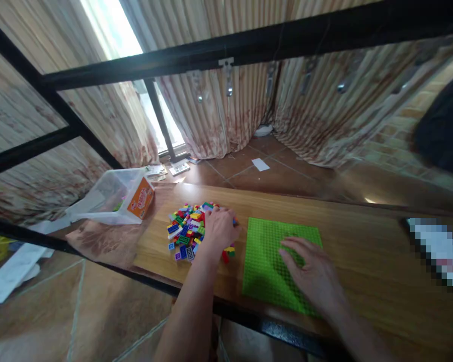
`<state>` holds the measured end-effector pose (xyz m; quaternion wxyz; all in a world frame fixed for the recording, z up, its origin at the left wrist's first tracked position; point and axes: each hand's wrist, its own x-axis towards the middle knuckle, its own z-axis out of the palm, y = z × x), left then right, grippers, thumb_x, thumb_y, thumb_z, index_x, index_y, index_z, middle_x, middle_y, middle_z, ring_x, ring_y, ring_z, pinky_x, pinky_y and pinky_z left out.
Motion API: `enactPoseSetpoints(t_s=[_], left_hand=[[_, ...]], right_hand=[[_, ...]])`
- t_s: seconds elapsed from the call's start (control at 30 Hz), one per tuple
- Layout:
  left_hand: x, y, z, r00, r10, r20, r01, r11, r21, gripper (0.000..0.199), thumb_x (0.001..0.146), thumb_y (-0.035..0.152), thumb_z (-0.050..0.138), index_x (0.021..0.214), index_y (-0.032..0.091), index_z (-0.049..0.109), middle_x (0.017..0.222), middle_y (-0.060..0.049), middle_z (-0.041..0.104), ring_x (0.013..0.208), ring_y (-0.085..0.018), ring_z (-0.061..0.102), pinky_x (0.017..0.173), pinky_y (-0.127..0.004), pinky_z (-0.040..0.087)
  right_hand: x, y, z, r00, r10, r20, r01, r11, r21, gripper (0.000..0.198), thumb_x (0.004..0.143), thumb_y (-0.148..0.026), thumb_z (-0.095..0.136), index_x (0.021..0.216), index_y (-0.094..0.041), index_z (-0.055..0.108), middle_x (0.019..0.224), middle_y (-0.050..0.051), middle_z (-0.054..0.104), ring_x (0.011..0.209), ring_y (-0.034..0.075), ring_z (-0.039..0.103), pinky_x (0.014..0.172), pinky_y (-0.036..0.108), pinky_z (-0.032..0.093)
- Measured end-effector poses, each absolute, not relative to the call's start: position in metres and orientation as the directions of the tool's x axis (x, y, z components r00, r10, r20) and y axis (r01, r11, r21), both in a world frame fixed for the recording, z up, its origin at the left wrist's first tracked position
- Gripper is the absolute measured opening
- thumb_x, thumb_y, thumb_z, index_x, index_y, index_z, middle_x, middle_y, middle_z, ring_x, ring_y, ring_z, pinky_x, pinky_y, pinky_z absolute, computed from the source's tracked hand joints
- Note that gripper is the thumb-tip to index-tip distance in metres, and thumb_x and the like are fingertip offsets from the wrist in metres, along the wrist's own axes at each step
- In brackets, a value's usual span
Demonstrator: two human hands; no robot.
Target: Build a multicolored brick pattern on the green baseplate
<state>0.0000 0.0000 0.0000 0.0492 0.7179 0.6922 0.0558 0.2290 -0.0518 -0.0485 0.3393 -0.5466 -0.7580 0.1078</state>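
1. We have the loose pile of small multicoloured plastic bricks [184, 240] at the centre of the frame, on the light-brown wooden bench [362, 236]. It is scattered, with no single long axis.
2. Our left hand [222, 229] is the nearer one to it: its fingers bend down over the pile's right side, so most bricks lie to the left of them in the frame. We cannot tell whether those fingers pinch a brick, since their tips are partly hidden.
3. Just right of the pile, with a strip of bare wood between, we see the flat, bright-green, studded plastic baseplate [264, 261]. It is nearly square, its left edge running almost straight up the frame.
4. Our right hand [309, 264] is over the right part of the baseplate, thumb and forefinger apart, with nothing visible between them. Whether it touches the studs, we cannot tell.
5. Left of centre, we have a clear plastic box [107, 217] with an orange label [141, 197]. Through its wall we make out a few green and pink bits [118, 205], too blurred to identify.
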Motion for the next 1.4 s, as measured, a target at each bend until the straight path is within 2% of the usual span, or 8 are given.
enactPoseSetpoints(t_s=[0.37, 0.53, 0.63, 0.73, 0.83, 1.03, 1.2, 1.4], left_hand=[[-0.002, 0.011, 0.003, 0.032, 0.998, -0.05, 0.995, -0.027, 0.1, 0.033, 0.084, 0.027, 0.054, 0.112, 0.025, 0.07, 0.106, -0.009, 0.075, 0.114, -0.033, 0.059, 0.095, -0.049, 0.042], [-0.008, 0.012, 0.0, 0.061, 0.998, 0.018, 0.989, -0.063, 0.137, 0.028, 0.084, 0.025, 0.054, 0.106, 0.024, 0.073, 0.101, -0.01, 0.076, 0.109, -0.033, 0.062, 0.093, -0.048, 0.044], [-0.012, 0.014, -0.002, 0.133, 0.987, 0.09, 0.936, -0.155, 0.317, 0.023, 0.083, 0.025, 0.055, 0.097, 0.024, 0.073, 0.092, -0.006, 0.075, 0.092, -0.027, 0.067, 0.084, -0.039, 0.048], [-0.006, 0.013, -0.001, 0.245, 0.957, 0.156, 0.742, -0.288, 0.606, 0.02, 0.085, 0.028, 0.054, 0.093, 0.023, 0.072, 0.087, -0.002, 0.074, 0.08, -0.019, 0.067, 0.077, -0.03, 0.05], [0.013, 0.008, 0.001, 0.317, 0.935, 0.158, 0.552, -0.317, 0.771, 0.019, 0.086, 0.03, 0.055, 0.09, 0.021, 0.071, 0.084, -0.001, 0.074, 0.076, -0.016, 0.065, 0.073, -0.027, 0.051], [0.051, -0.001, -0.007, 0.44, 0.894, 0.077, 0.34, -0.245, 0.908, 0.019, 0.086, 0.028, 0.058, 0.095, 0.018, 0.071, 0.086, -0.003, 0.073, 0.078, -0.015, 0.064, 0.075, -0.027, 0.051], [0.066, -0.001, -0.021, 0.433, 0.901, -0.026, 0.168, -0.052, 0.984, 0.022, 0.083, 0.034, 0.062, 0.093, 0.016, 0.069, 0.075, -0.001, 0.067, 0.061, -0.011, 0.055, 0.056, -0.022, 0.045], [0.075, 0.002, -0.029, 0.399, 0.914, -0.079, 0.102, 0.041, 0.994, 0.026, 0.079, 0.039, 0.065, 0.088, 0.015, 0.068, 0.078, -0.002, 0.067, 0.06, -0.011, 0.055, 0.055, -0.022, 0.047]], right_hand=[[0.214, -0.053, -0.04, -0.133, 0.921, 0.366, 0.74, 0.338, -0.581, 0.015, 0.091, -0.026, 0.057, 0.096, -0.023, 0.07, 0.105, 0.006, 0.074, 0.1, 0.022, 0.066, 0.1, 0.045, 0.043], [0.217, -0.053, -0.038, -0.127, 0.93, 0.346, 0.732, 0.323, -0.6, 0.015, 0.092, -0.026, 0.056, 0.097, -0.023, 0.07, 0.105, 0.007, 0.074, 0.1, 0.021, 0.066, 0.1, 0.045, 0.043], [0.218, -0.053, -0.037, -0.118, 0.929, 0.35, 0.727, 0.321, -0.607, 0.015, 0.092, -0.027, 0.056, 0.096, -0.023, 0.07, 0.105, 0.007, 0.074, 0.1, 0.022, 0.066, 0.1, 0.045, 0.043], [0.219, -0.052, -0.035, -0.101, 0.924, 0.368, 0.717, 0.324, -0.618, 0.015, 0.093, -0.027, 0.055, 0.097, -0.024, 0.069, 0.104, 0.006, 0.074, 0.1, 0.022, 0.066, 0.099, 0.044, 0.044], [0.219, -0.052, -0.032, -0.082, 0.919, 0.386, 0.704, 0.328, -0.63, 0.017, 0.093, -0.025, 0.054, 0.1, -0.022, 0.069, 0.105, 0.007, 0.074, 0.101, 0.022, 0.066, 0.099, 0.043, 0.044], [0.221, -0.049, -0.027, 0.008, 0.922, 0.388, 0.681, 0.279, -0.677, 0.031, 0.089, -0.026, 0.059, 0.119, -0.018, 0.064, 0.108, 0.01, 0.073, 0.103, 0.024, 0.065, 0.096, 0.044, 0.047], [0.226, -0.047, -0.027, -0.004, 0.924, 0.384, 0.673, 0.286, -0.682, 0.018, 0.091, -0.026, 0.058, 0.105, -0.022, 0.069, 0.1, 0.007, 0.074, 0.096, 0.022, 0.066, 0.093, 0.041, 0.047], [0.231, -0.047, -0.027, -0.068, 0.938, 0.341, 0.717, 0.284, -0.636, 0.014, 0.087, -0.02, 0.063, 0.099, -0.023, 0.069, 0.095, 0.004, 0.074, 0.092, 0.021, 0.065, 0.092, 0.041, 0.045]])
